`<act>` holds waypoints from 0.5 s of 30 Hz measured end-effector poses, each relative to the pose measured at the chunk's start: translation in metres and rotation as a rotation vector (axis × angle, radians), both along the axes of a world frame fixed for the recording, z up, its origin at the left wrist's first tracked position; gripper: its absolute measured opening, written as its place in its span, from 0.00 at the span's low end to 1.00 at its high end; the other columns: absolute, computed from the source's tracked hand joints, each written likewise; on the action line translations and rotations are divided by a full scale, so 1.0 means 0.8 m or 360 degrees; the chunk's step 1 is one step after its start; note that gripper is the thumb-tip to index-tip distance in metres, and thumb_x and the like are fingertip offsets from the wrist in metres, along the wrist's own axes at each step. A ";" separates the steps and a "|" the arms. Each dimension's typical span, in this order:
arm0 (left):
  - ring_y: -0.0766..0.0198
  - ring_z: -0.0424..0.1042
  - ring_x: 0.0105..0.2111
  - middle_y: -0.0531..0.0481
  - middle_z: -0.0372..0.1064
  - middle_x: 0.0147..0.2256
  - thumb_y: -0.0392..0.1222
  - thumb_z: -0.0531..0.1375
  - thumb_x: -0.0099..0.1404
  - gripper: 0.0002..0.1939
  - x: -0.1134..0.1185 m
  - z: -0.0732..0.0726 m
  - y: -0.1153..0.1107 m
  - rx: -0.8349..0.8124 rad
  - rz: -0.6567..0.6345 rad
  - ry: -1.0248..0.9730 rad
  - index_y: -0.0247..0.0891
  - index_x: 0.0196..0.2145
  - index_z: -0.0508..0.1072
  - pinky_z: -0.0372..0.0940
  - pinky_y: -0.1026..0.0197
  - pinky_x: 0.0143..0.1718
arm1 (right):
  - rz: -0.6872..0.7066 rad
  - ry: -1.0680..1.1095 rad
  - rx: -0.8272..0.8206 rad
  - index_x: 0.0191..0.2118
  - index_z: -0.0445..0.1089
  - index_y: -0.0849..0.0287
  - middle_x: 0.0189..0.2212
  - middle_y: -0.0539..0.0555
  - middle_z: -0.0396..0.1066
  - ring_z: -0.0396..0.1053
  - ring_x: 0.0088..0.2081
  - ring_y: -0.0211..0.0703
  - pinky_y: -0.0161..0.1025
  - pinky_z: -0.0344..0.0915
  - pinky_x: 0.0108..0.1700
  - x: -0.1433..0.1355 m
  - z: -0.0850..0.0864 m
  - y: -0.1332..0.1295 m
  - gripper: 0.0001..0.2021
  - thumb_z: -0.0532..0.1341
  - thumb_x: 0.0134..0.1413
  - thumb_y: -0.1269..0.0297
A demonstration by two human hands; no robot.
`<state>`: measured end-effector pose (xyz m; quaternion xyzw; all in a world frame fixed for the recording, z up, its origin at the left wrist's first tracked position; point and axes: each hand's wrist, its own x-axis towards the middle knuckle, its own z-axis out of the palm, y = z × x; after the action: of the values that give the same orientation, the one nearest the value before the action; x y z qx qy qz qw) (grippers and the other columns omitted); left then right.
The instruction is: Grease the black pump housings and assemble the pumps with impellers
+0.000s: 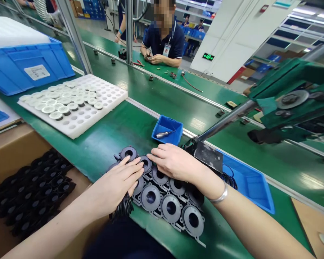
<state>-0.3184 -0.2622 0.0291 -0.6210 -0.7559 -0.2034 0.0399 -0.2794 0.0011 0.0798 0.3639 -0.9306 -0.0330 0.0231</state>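
Both hands are in at the cluster of black, ring-shaped plastic housings with dark round centres [171, 198]! The left hand [116, 187] lies over its far-left end, fingers stretched out, not clenched; a bundle of thin black cables [123, 207] hangs just below that palm, and whether it's gripped, I can't tell. The right hand [175, 163] comes in from the other side, fingers bent, tips at a housing near the left fingertips; pinching or merely touching, the view doesn't show.

I'd call this an arranging or steadying step, rings packed close in slanting rows. The next move calls for light, level fingertip pressure, neighbours undisturbed, cables kept from snagging.

Beyond the right hand sits a small blue plastic bin [179, 135] with a silver-handled tool [162, 135] inside. Out past the left hand, a white foam tray with round holes [77, 133] carries white-topped round parts [66, 96], and more black cupped parts [35, 203] fill a box to that hand's left.
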 end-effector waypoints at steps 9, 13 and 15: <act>0.53 0.52 0.69 0.36 0.62 0.64 0.24 0.46 0.66 0.29 0.003 -0.005 0.003 -0.0030 0.0018 0.0004 0.27 0.64 0.60 0.52 0.43 0.69 | -0.0009 -0.0175 -0.0481 0.42 0.74 0.63 0.36 0.59 0.71 0.65 0.38 0.45 0.43 0.65 0.43 0.016 -0.004 0.005 0.13 0.52 0.65 0.70; 0.53 0.51 0.69 0.37 0.60 0.65 0.23 0.46 0.64 0.31 0.008 -0.009 0.000 -0.0038 0.0047 0.0021 0.28 0.65 0.60 0.52 0.44 0.69 | -0.0142 -0.0169 -0.0767 0.45 0.75 0.63 0.38 0.58 0.72 0.66 0.39 0.43 0.43 0.66 0.45 0.027 -0.019 0.003 0.13 0.53 0.63 0.71; 0.53 0.51 0.69 0.37 0.60 0.65 0.22 0.46 0.64 0.31 0.009 -0.010 0.000 -0.0052 0.0059 0.0036 0.27 0.64 0.60 0.52 0.44 0.69 | -0.0190 -0.0154 -0.0781 0.45 0.75 0.62 0.38 0.57 0.72 0.65 0.38 0.42 0.44 0.66 0.45 0.033 -0.024 -0.001 0.13 0.54 0.62 0.70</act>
<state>-0.3109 -0.2621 0.0207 -0.6098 -0.7699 -0.1833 0.0420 -0.2533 0.0001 0.0610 0.2930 -0.9306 0.2099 0.0643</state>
